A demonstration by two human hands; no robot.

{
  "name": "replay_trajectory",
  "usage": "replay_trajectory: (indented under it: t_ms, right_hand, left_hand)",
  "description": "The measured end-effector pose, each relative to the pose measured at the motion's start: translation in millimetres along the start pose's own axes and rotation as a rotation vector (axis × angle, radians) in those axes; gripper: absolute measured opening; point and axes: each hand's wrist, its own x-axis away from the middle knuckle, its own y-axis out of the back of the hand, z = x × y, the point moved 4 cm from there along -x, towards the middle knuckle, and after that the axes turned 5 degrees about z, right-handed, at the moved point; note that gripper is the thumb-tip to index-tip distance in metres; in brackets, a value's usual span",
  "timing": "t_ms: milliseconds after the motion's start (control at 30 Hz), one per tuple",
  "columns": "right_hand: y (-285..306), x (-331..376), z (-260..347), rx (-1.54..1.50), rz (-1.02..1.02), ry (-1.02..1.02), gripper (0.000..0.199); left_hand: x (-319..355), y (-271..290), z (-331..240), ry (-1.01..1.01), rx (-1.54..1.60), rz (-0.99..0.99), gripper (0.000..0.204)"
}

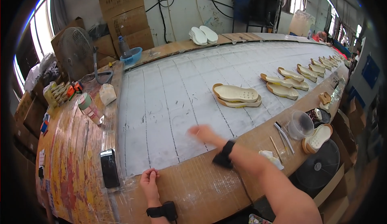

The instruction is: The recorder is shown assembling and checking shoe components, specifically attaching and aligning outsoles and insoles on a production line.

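My left hand (pixel 150 180) rests at the near edge of the table, its fingers curled together; whether anything lies inside them is hidden. Over the white table surface (pixel 141 115), my right hand (pixel 201 133) is smeared by motion, so its fingers cannot be read. No object shows in it. Beyond it lies a pair of cream shoe soles (pixel 238 93) with tan edges, one partly on the other. Further along the right side, a row of similar soles (pixel 282 91) runs away into the distance. A black band with a small box is strapped to each wrist.
Left of me are a black phone (pixel 109 168), a pink-and-green can (pixel 89 107) and a fan (pixel 75 50). White soles (pixel 203 35) stand on the far ledge near a blue bowl (pixel 132 56). At right are a clear tub (pixel 300 125), thin sticks (pixel 284 137) and a crumpled white cloth (pixel 271 158).
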Motion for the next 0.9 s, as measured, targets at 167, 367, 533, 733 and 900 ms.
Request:
replay_trajectory:
  t_ms: [167, 367, 533, 733, 900]
  right_hand:
    - [216.9, -13.8, -88.0, 0.468, -1.112, -0.053, 0.032]
    - [249.5, 15.9, -131.8, 0.622, -0.964, -0.705, 0.038]
    - [289.8, 6.7, -148.3, 0.294, -0.931, -0.487, 0.039]
    - [274.4, 4.4, -172.4, 0.284, -1.106, -0.573, 0.042]
    - [219.9, -7.0, -114.8, -0.457, -0.639, -0.389, 0.051]
  left_hand:
    - [-0.5, -8.7, -1.9, 0.031, 0.016, 0.007, 0.010]
    - [-0.3, -5.2, -2.8, 0.058, 0.017, -0.009, 0.010]
    - [-4.2, -0.4, -1.2, 0.028, 0.023, -0.028, 0.010]
    - [-6.2, -2.6, -2.0, 0.026, 0.077, -0.044, 0.011]
    - [-2.3, 6.3, -2.4, 0.010, 0.095, -0.082, 0.011]
